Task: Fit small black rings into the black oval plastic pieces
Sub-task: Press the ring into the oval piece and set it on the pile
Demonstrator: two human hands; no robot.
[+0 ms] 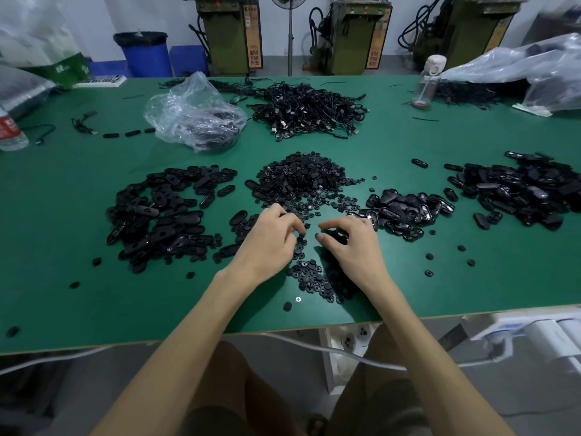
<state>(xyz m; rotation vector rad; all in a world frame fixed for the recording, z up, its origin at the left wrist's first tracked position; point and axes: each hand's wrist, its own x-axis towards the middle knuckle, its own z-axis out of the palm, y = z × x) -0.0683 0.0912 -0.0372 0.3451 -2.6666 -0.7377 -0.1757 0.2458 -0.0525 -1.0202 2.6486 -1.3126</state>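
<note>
On the green table [94, 294], two hands down among loose rings.
Easy to sweep strays off the near edge with a wrist, or muddle the piles. Three oval lots: left oval pile [163, 212], middle oval pile [405, 212], far-right oval pile [528, 190]. Two ring lots: big ring heap [301, 180], small ring cluster [311, 275] between the wrists. Left hand [270, 237], right hand [349, 243]: both curled, hold impossible to tell.
</note>
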